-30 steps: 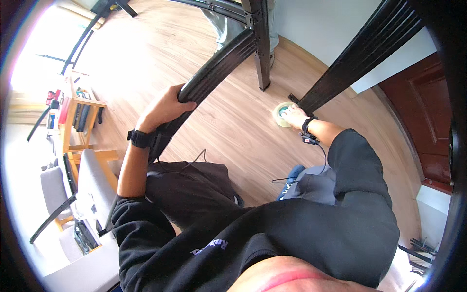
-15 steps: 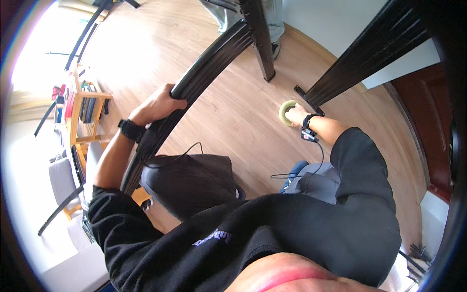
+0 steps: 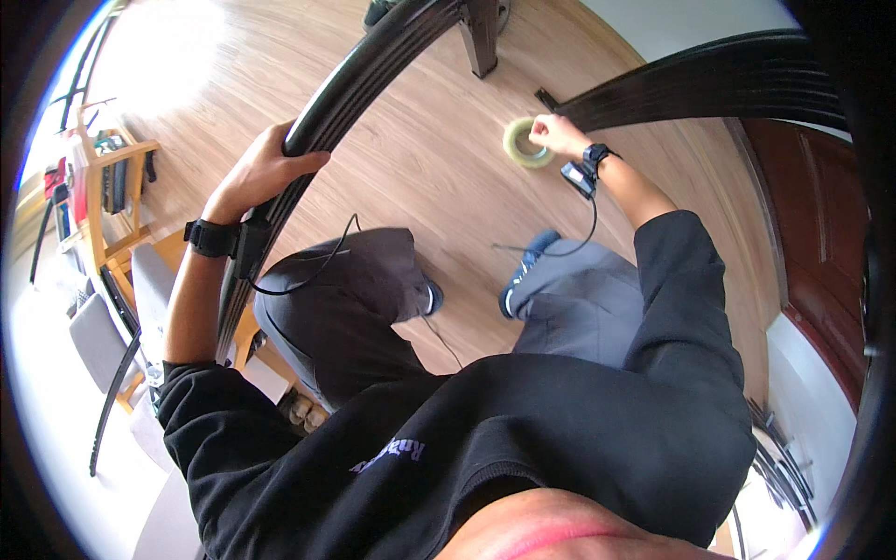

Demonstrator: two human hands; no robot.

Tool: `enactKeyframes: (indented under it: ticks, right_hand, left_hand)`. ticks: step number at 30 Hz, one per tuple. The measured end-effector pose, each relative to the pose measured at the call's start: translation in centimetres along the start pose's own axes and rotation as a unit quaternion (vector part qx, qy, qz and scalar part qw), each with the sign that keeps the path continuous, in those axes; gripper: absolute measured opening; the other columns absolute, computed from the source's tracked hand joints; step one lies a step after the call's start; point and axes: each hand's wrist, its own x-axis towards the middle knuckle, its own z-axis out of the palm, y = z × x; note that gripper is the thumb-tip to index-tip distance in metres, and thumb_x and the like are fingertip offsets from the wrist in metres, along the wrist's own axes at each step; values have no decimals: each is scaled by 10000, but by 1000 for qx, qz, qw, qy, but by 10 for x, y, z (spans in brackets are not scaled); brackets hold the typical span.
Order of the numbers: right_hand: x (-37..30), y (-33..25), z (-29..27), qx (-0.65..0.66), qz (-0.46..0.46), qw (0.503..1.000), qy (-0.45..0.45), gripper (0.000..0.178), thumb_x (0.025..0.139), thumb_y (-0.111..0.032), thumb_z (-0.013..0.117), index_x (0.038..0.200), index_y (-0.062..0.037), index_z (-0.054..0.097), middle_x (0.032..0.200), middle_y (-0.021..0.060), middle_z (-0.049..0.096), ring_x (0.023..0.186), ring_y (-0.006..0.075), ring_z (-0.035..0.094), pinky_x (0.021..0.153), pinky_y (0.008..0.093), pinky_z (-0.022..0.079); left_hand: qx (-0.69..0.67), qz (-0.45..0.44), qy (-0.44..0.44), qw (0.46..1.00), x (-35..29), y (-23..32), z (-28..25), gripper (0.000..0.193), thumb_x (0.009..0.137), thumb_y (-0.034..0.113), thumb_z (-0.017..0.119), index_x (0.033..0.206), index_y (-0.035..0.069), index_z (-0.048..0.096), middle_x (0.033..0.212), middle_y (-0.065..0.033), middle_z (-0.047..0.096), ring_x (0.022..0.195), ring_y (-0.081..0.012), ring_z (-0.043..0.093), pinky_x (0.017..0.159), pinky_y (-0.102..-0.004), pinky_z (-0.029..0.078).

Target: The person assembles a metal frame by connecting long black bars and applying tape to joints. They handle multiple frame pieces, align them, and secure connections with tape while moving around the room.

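Observation:
My left hand (image 3: 264, 175) is wrapped round a long, dark, grooved beam (image 3: 373, 79) that slants up from my left side. A black strap (image 3: 213, 238) circles that wrist. On the right, my right hand (image 3: 562, 137) is closed on the edge of a roll of pale yellowish clear tape (image 3: 514, 147). The roll is beside the lower end of a second black beam (image 3: 700, 82). Below my right wrist hangs a small black device (image 3: 578, 178) with a cable. My fingertips on the tape are partly hidden.
A dark upright leg (image 3: 480, 42) stands on the wood floor (image 3: 448, 177) ahead. At far left are a wooden shelf (image 3: 117, 173) with books and a grey chair (image 3: 98, 336). A brown door (image 3: 807, 215) is on the right. Loose cables run by my knees.
The view has shifted, so the beams and floor appear higher. My right fingers have moved from the roll's centre to its edge. My left hand keeps its hold on the beam.

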Motion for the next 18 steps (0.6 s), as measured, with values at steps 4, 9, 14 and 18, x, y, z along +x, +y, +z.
enactKeyframes:
  ticks: [4,9,14,18]
  right_hand:
    - [-29,10,-5,200,82,976,34,155,954,-189,700,1011,-45,703,856,47,722,807,129,686,789,310,544]
    - [-66,-1,23,69,113,991,-14,194,893,-173,735,1045,-53,728,942,73,751,922,169,703,850,330,554]
    - [-96,-22,38,148,99,984,22,230,895,-189,748,1077,-50,723,967,74,754,946,161,697,892,338,552]
    - [-83,-19,53,-39,47,998,21,451,873,-169,738,1301,-58,646,1301,184,668,1176,310,659,970,405,551]
  left_hand:
    - [4,32,-28,999,5,-9,-1,579,872,369,756,1278,-33,663,897,-150,720,758,-223,680,725,-357,558]
    - [35,46,13,998,7,-13,4,610,873,382,742,1317,-25,649,908,-174,731,781,-238,705,745,-376,568]
    - [3,66,40,997,5,-12,8,599,845,372,747,1337,42,656,884,-201,729,794,-289,726,780,-389,571]
    - [24,80,69,994,6,-14,12,571,841,350,741,1333,70,664,900,-185,756,793,-296,747,779,-403,591]
